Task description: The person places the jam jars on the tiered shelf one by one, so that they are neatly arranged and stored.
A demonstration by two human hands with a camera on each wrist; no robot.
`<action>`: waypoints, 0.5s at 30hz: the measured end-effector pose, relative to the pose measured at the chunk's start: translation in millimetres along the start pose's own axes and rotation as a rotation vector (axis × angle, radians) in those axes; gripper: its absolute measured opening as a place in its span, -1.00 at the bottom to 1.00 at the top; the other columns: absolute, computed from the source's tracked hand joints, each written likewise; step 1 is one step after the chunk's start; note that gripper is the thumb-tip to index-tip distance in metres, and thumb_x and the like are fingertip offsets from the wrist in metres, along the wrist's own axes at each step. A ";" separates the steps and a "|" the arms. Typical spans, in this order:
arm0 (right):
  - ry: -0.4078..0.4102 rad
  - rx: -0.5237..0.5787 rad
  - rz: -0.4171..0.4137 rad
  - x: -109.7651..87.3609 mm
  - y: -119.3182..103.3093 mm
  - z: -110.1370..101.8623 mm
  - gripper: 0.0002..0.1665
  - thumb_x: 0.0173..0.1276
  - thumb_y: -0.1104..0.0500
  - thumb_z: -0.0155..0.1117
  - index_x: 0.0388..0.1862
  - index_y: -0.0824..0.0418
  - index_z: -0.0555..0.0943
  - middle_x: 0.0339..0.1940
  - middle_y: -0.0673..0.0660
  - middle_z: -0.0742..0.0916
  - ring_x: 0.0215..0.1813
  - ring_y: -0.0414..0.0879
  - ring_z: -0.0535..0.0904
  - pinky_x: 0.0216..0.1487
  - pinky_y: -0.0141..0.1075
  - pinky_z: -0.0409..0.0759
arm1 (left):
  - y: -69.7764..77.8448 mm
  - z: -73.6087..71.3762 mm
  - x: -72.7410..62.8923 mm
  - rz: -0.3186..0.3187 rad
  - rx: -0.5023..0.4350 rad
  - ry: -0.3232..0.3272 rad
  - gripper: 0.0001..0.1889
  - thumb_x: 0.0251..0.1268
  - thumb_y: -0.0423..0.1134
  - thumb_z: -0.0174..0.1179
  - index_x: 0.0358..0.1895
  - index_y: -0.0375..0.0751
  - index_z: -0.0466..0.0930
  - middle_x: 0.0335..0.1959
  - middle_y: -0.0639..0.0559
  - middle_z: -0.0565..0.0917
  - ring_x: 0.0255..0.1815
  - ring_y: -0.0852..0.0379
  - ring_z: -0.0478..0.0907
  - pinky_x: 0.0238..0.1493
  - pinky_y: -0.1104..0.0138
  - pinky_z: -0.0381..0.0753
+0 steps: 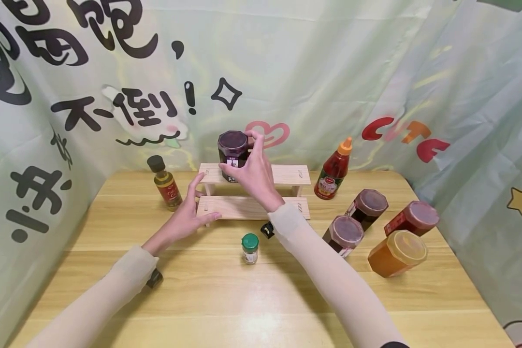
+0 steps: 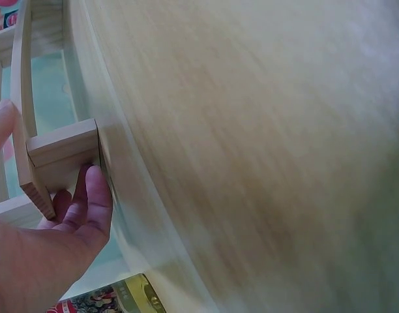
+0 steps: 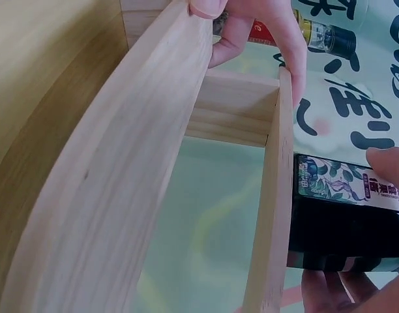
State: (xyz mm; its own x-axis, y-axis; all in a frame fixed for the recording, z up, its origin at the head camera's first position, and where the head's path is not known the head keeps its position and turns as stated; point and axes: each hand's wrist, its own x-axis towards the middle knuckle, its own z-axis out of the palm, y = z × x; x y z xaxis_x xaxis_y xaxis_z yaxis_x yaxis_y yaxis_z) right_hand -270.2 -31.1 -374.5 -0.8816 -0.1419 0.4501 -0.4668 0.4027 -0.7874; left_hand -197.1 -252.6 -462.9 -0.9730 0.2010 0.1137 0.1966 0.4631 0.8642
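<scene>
A two-tier wooden rack (image 1: 239, 209) stands toward the back of the table. At its left end my left hand (image 1: 180, 220) grips it, thumb on the lower shelf; the left wrist view shows the fingers (image 2: 97, 202) curled around the end. On or just at the upper shelf is a dark jar (image 1: 227, 153) with a purple-black lid, upright. My right hand (image 1: 258, 176) holds this jar from its right side, thumb in front. In the right wrist view the jar's labelled side (image 3: 343, 179) shows beside the upper board; whether its base touches the board I cannot tell.
A dark-capped oil bottle (image 1: 167, 186) stands left of the rack, a red sauce bottle (image 1: 332, 171) right of it. A green-capped shaker (image 1: 250, 249) is in front. At right are two dark jars (image 1: 367, 208), a red jar (image 1: 411, 217) and an amber jar (image 1: 396, 253).
</scene>
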 end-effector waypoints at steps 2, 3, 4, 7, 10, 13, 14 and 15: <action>-0.002 -0.005 -0.004 -0.5 0.4 -0.1 0.24 0.17 0.08 0.82 0.59 0.08 0.12 0.27 0.22 0.60 0.17 0.09 0.65 0.16 -0.03 0.65 | -0.4 0.1 -0.1 0.002 0.000 -0.001 0.30 0.35 -0.20 0.60 0.78 0.47 -0.32 0.25 -0.36 0.42 -0.09 -0.15 0.65 -0.11 0.04 0.77; -0.002 -0.009 -0.005 -0.7 0.6 -0.1 0.25 0.17 0.07 0.82 0.60 0.09 0.11 0.28 0.22 0.60 0.18 0.09 0.65 0.16 -0.02 0.64 | -0.4 0.1 -0.1 0.001 -0.001 -0.002 0.30 0.35 -0.21 0.59 0.78 0.47 -0.32 0.24 -0.36 0.42 -0.10 -0.15 0.66 -0.12 0.04 0.77; -0.004 -0.013 -0.006 -0.8 0.8 -0.2 0.27 0.18 0.05 0.82 0.61 0.09 0.10 0.28 0.22 0.60 0.19 0.09 0.64 0.16 -0.01 0.64 | -0.2 0.2 -0.1 0.001 0.001 -0.002 0.30 0.35 -0.21 0.59 0.78 0.47 -0.33 0.24 -0.36 0.42 -0.10 -0.14 0.65 -0.12 0.04 0.77; -0.010 -0.024 0.002 -1.7 0.1 -1.0 0.34 0.17 -0.01 0.83 0.66 0.06 0.05 0.27 0.23 0.61 0.19 0.08 0.64 0.18 0.01 0.63 | 0.0 0.3 0.0 0.002 0.010 0.000 0.30 0.35 -0.21 0.59 0.78 0.47 -0.33 0.24 -0.36 0.42 -0.09 -0.14 0.65 -0.12 0.05 0.76; -0.020 -0.029 0.010 -3.1 -1.8 -3.1 0.40 0.16 -0.06 0.83 0.69 0.02 0.00 0.29 0.23 0.61 0.22 0.08 0.65 0.20 0.01 0.64 | 0.4 0.4 0.1 -0.001 0.010 -0.001 0.30 0.35 -0.21 0.60 0.78 0.48 -0.33 0.25 -0.37 0.42 -0.09 -0.16 0.65 -0.14 0.04 0.77; -0.030 -0.026 0.012 -4.1 -4.2 -6.4 0.43 0.16 -0.07 0.83 0.70 0.01 -0.02 0.34 0.25 0.61 0.28 0.09 0.64 0.25 0.04 0.64 | 0.1 0.8 0.0 -0.004 0.014 0.003 0.29 0.35 -0.19 0.59 0.78 0.50 -0.32 0.25 -0.37 0.42 -0.08 -0.17 0.65 -0.16 0.05 0.77; -0.032 -0.024 0.010 -4.3 -5.3 -7.8 0.43 0.16 -0.07 0.83 0.71 0.01 -0.02 0.37 0.26 0.60 0.32 0.10 0.62 0.26 0.06 0.63 | 0.1 1.0 -0.1 -0.006 0.016 0.004 0.29 0.36 -0.19 0.59 0.78 0.51 -0.32 0.25 -0.37 0.42 -0.08 -0.18 0.65 -0.16 0.05 0.77; -0.032 -0.019 0.009 -4.5 -6.3 -9.3 0.43 0.16 -0.07 0.83 0.71 0.02 -0.02 0.41 0.29 0.58 0.37 0.12 0.60 0.29 0.09 0.62 | -0.2 1.0 -0.1 -0.007 0.016 0.005 0.29 0.36 -0.18 0.59 0.78 0.52 -0.33 0.26 -0.38 0.41 -0.09 -0.18 0.65 -0.19 0.05 0.78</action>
State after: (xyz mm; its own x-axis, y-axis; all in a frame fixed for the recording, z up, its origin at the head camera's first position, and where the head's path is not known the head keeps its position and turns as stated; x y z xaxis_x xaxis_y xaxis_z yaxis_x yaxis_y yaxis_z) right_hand -262.7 -24.5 -367.7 -0.8878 -0.1672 0.4289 -0.4576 0.4214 -0.7830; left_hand -196.9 -251.8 -463.6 -0.9748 0.1938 0.1103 0.1920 0.4778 0.8572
